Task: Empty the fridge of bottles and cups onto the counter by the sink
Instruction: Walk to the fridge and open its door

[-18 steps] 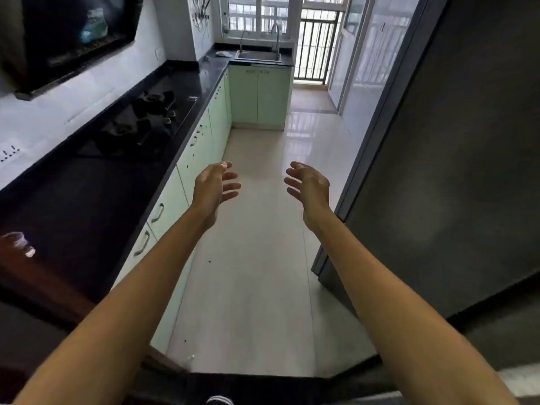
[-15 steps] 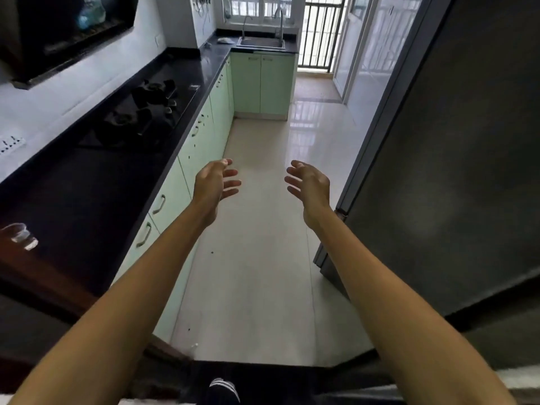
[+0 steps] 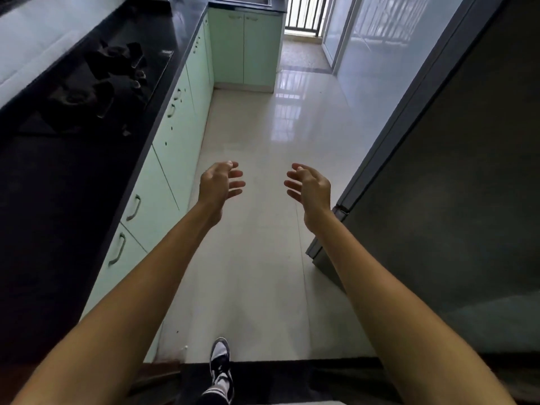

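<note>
Left hand and right hand: grip apart, fingers loosely curled, holding nothing, above pale floor. Black surface ran left; dark fridge stood right, shut.

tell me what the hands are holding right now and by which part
Nothing is held. The left hand and the right hand are both open and empty, fingers loosely curled, over the floor.

Black counter: gas hob. Tiled floor: shoe.
</note>
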